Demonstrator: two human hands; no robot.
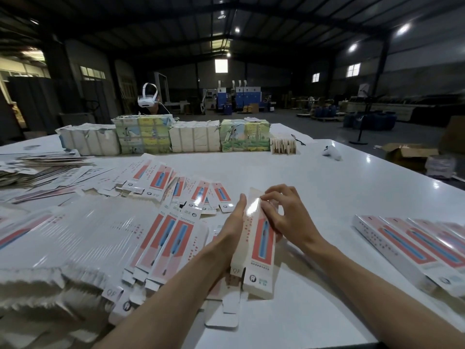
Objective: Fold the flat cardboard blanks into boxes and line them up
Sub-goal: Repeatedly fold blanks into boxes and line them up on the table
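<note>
While left hand [232,222] braces box [261,250], right hand [289,217] (pinching)

Large warehouse hall. Dark pitched metal roof with steel trusses [176,11], several round white ceiling lamps [403,28] lit, mostly on the right side. Bright square window [221,66] high in the far grey wall; smaller barred windows [353,70] in the right wall, a row of wide windows [92,73] on the left. Grey concrete floor [314,127], dim. Blue cabinet-like machines [241,96] stand along the far wall. Cluster of blue barrels [324,111] right of them. Black pedestal fan [362,122] off the right edge of the glossy white table [327,172]; open brown cardboard carton [407,153] on the floor near that edge. The tabletop reflects the lamps.
</note>
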